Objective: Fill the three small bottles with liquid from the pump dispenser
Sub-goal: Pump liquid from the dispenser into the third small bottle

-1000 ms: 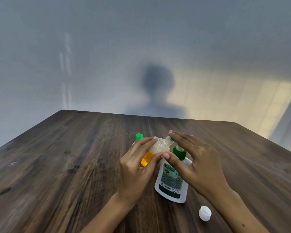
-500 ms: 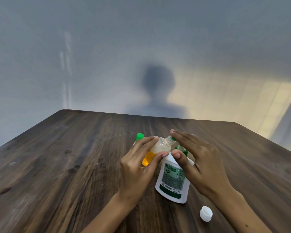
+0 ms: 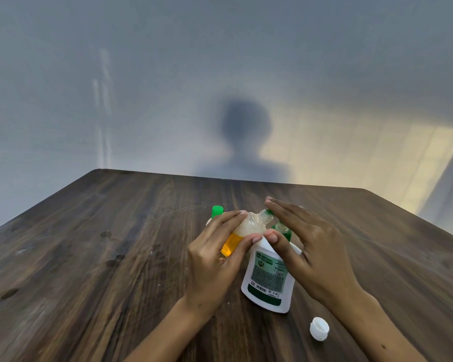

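My left hand (image 3: 215, 262) grips a small clear bottle (image 3: 249, 226), tilted with its open neck pointing right. Orange liquid sits in its lower part. The neck meets the green pump head (image 3: 283, 229) of a white dispenser (image 3: 268, 278) with a green label, which stands on the table. My right hand (image 3: 311, 246) lies over the pump head with straight fingers, its thumb resting on the dispenser's shoulder. Another small bottle with a green cap (image 3: 217, 211) stands behind my left hand and is mostly hidden. No third bottle shows.
A loose white cap (image 3: 319, 328) lies on the dark wooden table (image 3: 89, 257) to the right of the dispenser, near my right forearm. A plain wall with my shadow rises behind the table's far edge.
My right thumb slid right onto the dispenser's shoulder. The pump head dipped under my fingers, then showed a little more again. My left hand kept the bottle in place.
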Demonstrator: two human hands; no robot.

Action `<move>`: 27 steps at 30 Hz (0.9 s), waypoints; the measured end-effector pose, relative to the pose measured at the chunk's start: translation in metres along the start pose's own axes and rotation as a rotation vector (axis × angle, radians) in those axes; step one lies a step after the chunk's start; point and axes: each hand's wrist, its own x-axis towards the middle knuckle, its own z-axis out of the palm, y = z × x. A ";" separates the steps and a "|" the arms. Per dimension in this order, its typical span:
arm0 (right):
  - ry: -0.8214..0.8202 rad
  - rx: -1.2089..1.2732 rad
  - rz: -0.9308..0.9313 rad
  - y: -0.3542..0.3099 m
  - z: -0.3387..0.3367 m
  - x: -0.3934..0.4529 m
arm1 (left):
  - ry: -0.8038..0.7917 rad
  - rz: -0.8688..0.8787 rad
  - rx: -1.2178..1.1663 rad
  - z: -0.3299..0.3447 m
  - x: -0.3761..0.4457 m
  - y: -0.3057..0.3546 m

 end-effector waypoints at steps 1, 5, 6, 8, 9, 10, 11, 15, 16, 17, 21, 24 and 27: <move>0.000 0.018 0.004 0.001 -0.001 0.001 | 0.000 -0.001 0.000 0.000 0.000 0.000; 0.025 0.048 0.023 0.000 0.000 0.000 | 0.005 -0.010 -0.009 0.000 0.000 0.000; 0.030 0.045 0.023 -0.001 0.001 -0.001 | 0.003 -0.009 -0.011 0.000 0.000 0.000; 0.023 0.021 0.020 -0.003 0.003 -0.002 | -0.003 -0.007 -0.010 0.000 0.000 0.000; 0.018 0.006 0.017 -0.003 0.003 -0.001 | -0.006 -0.008 -0.008 0.000 0.000 0.000; 0.014 -0.002 0.012 -0.002 0.003 -0.001 | -0.006 -0.008 -0.009 0.000 0.000 0.000; 0.012 -0.002 0.006 -0.001 0.002 -0.001 | -0.005 -0.009 -0.011 0.000 0.000 0.000; 0.002 0.006 -0.006 0.001 -0.001 0.000 | 0.000 -0.015 -0.016 -0.001 0.000 0.001; 0.006 0.001 -0.006 0.000 -0.001 0.000 | 0.001 -0.020 -0.020 -0.001 0.000 0.001; 0.013 -0.004 -0.006 -0.001 0.000 0.001 | 0.000 -0.024 -0.024 -0.001 0.001 0.001; 0.018 -0.045 -0.015 -0.006 -0.001 0.006 | 0.005 -0.025 -0.028 -0.001 0.001 0.001; -0.008 -0.074 -0.025 -0.005 -0.002 0.003 | -0.002 -0.020 -0.019 -0.001 -0.001 -0.001; -0.037 -0.082 -0.031 -0.003 -0.003 0.001 | -0.023 -0.006 0.005 -0.001 -0.001 -0.002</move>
